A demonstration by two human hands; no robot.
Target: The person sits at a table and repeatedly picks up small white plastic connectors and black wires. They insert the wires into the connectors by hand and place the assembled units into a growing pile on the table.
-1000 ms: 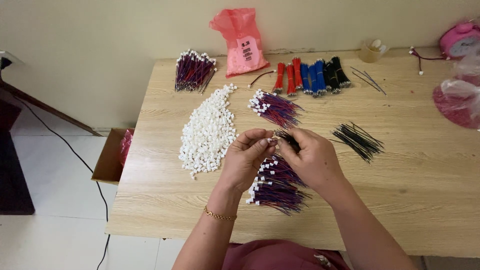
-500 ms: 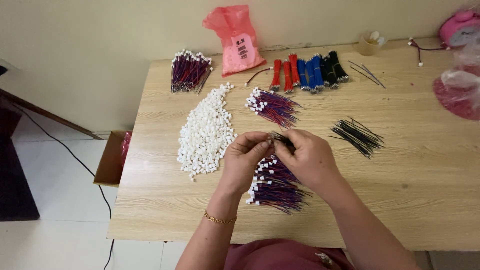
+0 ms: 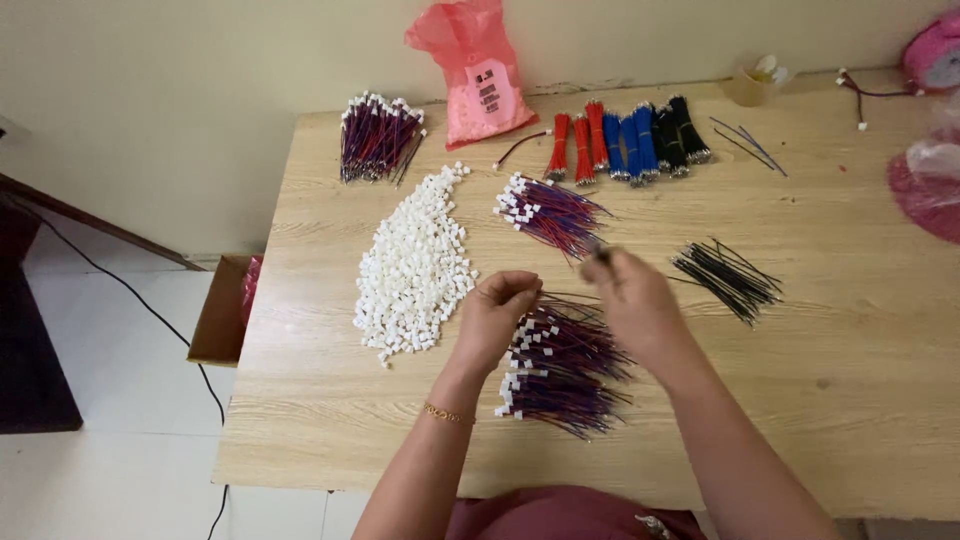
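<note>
My left hand [image 3: 500, 312] is pinched on a thin red-and-blue wire [image 3: 572, 297] just above a heap of wires with white plugs [image 3: 560, 370] at the table's near middle. My right hand [image 3: 632, 298], blurred, is a little to the right and apart from the left. Its fingertips are closed on a dark wire end [image 3: 599, 249] at the tail of a second plugged bundle [image 3: 548, 212]. A mound of loose white plastic connectors [image 3: 415, 265] lies left of my left hand.
Loose black wires [image 3: 728, 276] lie to the right. At the back are a dark wire bundle [image 3: 375, 135], red, blue and black bundles [image 3: 625, 135], a pink bag [image 3: 478, 70] and a small cup [image 3: 755, 85]. A cardboard box [image 3: 220, 310] sits on the floor, left of the wooden table [image 3: 860, 400].
My hands were together over the near heap, working one wire. They have parted: the right hand moved up and to the right, and the left stayed above the heap.
</note>
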